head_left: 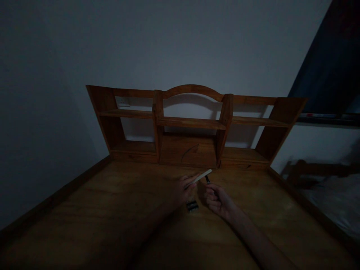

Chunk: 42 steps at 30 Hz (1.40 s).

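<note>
My left hand (pixel 185 187) is closed around a long, slim, pale object (pixel 203 175) held slanting above the desk, its far end pointing up to the right. Just right of that, my right hand (pixel 215 198) pinches a short, narrow dark piece (pixel 207 179) with a lighter band, its tip close to the pale object. Whether the two touch, I cannot tell. Several small dark cylinders with lighter bands, like batteries (pixel 192 206), lie side by side on the desktop between my wrists. The dim light hides finer detail.
A wooden desk (pixel 98 210) with raised side edges spreads under my hands. At its back stands a wooden shelf unit (pixel 192 122) with open compartments against a pale wall (pixel 180 45). A dark window (pixel 329 75) and pale fabric (pixel 334 202) are on the right.
</note>
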Motion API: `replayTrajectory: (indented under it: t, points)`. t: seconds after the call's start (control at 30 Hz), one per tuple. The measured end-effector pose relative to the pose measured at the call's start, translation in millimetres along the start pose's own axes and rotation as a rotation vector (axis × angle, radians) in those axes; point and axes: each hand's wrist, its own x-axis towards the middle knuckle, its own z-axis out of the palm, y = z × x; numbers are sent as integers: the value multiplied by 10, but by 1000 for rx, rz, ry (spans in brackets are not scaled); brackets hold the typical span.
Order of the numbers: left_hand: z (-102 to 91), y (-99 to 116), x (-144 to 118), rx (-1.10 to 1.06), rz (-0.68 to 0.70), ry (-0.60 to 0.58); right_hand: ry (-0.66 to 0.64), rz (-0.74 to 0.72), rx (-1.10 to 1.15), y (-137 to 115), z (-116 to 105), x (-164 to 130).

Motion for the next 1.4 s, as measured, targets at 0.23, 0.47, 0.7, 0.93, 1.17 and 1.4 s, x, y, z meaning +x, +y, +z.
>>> replayTrajectory:
  t: [0.23, 0.47, 0.7, 0.93, 1.17, 1.4]
  points:
    - [-29, -48, 30, 63, 16, 35, -11, 7, 89, -20, 85, -47]
    - [-52, -132, 35, 51, 26, 10, -2, -50, 121, -43, 28, -52]
    - [-48, -151, 33, 32, 59, -6, -19, -54, 92, -56, 48, -78]
    - [-59, -101, 22, 67, 64, -26, -24, -55, 91, -56, 19, -63]
    - [-49, -122, 5, 160, 32, 21, -17, -102, 80, -68, 1, -73]
    - [-77, -114, 21, 165, 52, 69, -26, -101, 103, -65, 43, -92]
